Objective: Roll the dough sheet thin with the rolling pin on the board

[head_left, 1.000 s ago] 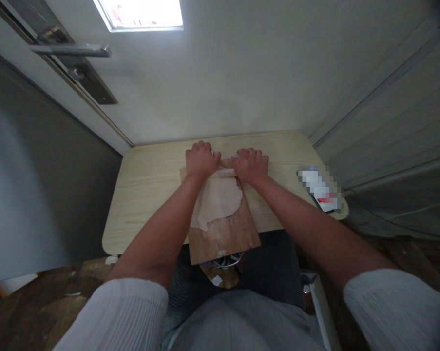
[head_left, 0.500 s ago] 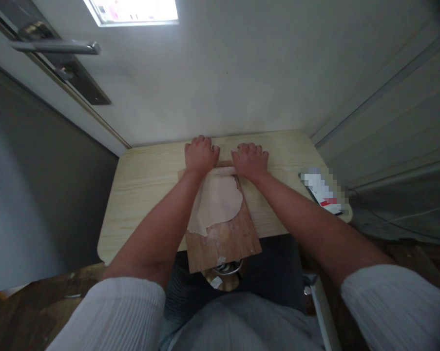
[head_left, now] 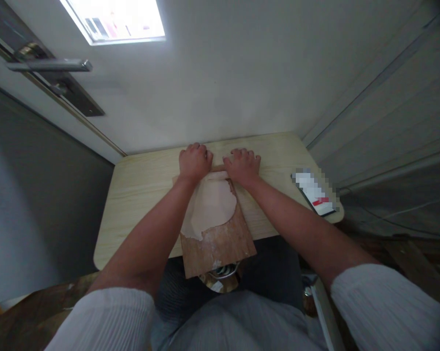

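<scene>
A thin, pale sheet of dough with an uneven edge lies on a brown wooden board. Across its far end runs a pale bar, which looks like a rolling pin, with dough at or around it; its ends are hidden under my hands. My left hand is closed over the left end, knuckles up. On the other end, my right hand is closed with its fingers curled away from me. Both arms reach forward, one on each side of the dough.
The board rests on a light wooden table and juts past its near edge. A phone, partly pixelated, lies at the right. Behind stands a white door with a metal handle. A bowl shows below the board, between my legs.
The whole view has shifted slightly, so everything appears a little lower and further left. My hands stay at the far end of the board, with little visible movement against the dough.
</scene>
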Tool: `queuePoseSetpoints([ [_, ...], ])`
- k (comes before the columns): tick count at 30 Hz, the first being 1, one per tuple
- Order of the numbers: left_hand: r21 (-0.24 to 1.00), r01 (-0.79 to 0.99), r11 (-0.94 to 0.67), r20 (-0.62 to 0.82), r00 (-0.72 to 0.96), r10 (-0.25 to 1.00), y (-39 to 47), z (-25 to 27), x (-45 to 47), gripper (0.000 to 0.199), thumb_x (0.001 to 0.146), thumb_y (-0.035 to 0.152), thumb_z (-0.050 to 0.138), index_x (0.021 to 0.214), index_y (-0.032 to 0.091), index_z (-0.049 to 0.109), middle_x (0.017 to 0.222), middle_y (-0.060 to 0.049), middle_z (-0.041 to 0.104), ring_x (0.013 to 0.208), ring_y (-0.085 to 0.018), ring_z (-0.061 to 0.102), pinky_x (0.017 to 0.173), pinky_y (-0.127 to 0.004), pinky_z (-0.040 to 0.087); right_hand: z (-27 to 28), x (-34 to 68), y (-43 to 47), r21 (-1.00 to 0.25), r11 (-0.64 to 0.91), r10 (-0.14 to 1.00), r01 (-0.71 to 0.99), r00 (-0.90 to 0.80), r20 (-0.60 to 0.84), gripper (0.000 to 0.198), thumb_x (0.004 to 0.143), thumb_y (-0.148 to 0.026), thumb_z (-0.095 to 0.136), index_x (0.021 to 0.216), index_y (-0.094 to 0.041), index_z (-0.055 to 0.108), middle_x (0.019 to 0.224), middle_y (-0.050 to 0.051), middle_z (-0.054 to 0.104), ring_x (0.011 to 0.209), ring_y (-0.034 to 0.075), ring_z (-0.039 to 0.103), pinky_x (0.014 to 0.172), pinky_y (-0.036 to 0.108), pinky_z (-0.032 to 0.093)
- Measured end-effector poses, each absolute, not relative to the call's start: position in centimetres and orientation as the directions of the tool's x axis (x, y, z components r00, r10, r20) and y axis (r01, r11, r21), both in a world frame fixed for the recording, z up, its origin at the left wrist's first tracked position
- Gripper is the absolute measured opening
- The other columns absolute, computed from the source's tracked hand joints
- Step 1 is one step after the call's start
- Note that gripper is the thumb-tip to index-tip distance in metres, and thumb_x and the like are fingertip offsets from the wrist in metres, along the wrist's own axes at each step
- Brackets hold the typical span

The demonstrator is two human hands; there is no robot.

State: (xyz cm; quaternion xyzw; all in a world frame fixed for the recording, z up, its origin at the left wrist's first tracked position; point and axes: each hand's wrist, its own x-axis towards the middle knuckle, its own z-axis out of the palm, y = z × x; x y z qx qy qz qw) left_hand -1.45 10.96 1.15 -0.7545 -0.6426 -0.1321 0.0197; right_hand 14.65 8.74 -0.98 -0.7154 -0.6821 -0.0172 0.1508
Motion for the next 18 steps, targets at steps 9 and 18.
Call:
queuePoseSetpoints([
  [9,0.07,0.99,-0.123,0.247,0.102,0.964,5.3,2.2,-0.9,0.041,0.098,0.041,0.031,0.114,0.022,0.064,0.12,-0.015,0.064,0.117,-0.034,0.052,0.101,-0.051,0.033,-1.1,14.8,6.0,-0.201,-0.032,0.971,0.979,0.079,0.227,0.045,0.097,-0.048,0.04,0.122,-0.017,0.06,0.121,0.017,0.062,0.111,0.031,0.052,0.095,0.048,0.032],
  [18,0.097,0.992,-0.083,0.287,0.052,0.956,0.9,0.2,-1.4,0.047,0.1,0.051,0.032,0.119,0.019,0.061,0.118,-0.016,0.065,0.112,-0.033,0.055,0.098,-0.048,0.034,-1.4,15.2,4.1,-0.273,0.044,0.973,0.961,0.021,0.228,0.043,0.101,-0.049,0.037,0.119,-0.018,0.061,0.118,0.014,0.061,0.109,0.028,0.051,0.085,0.037,0.04],
])
